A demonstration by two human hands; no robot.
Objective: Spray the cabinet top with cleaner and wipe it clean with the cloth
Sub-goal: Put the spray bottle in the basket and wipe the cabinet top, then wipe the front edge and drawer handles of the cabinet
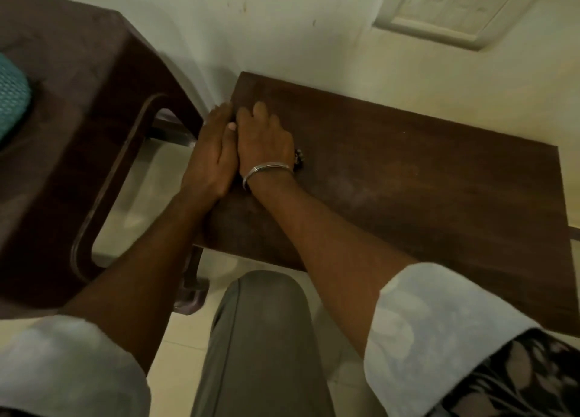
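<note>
The dark wooden cabinet top [408, 190] fills the middle and right of the view and shows pale dusty smears. My right hand [266, 137], with a metal bangle on its wrist, lies palm down on the top's far left corner, fingers slightly bent. My left hand [213, 153] stands on edge with straight fingers against the top's left side, touching the right hand. A small dark thing [299, 158] pokes out by the right wrist; I cannot tell what it is. A teal textured cloth-like thing [11, 99] lies at the far left.
A dark brown plastic chair [78, 134] stands close to the left of the cabinet, carrying the teal thing. A pale wall with a switch plate [455, 5] is behind. My grey-trousered knee [263, 328] is below, over a light tiled floor [157, 178].
</note>
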